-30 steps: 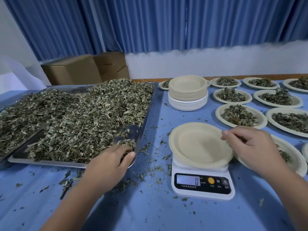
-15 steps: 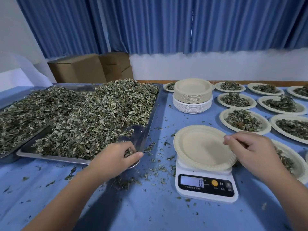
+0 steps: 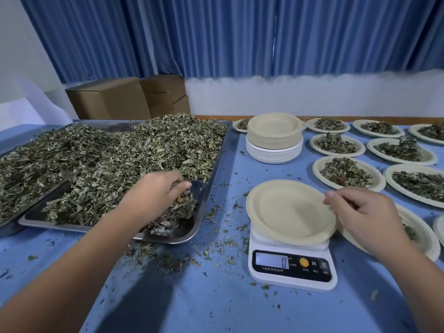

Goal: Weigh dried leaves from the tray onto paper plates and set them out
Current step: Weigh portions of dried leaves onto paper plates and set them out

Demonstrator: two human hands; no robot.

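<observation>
Steel tray (image 3: 206,188), near corner: left hand (image 3: 156,195) fingers (image 3: 182,185) curl round a leaf clump (image 3: 186,205); right hand (image 3: 360,212) pinches the empty plate (image 3: 288,212) by its rim, half-hiding a filled plate (image 3: 419,228).

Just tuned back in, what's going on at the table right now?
The left hand grips a clump of dried leaves at the near corner of the metal tray. The right hand pinches the rim of an empty paper plate sitting on the scale, which reads 0. Filled plates lie to the right, beside a stack of spare plates.
</observation>
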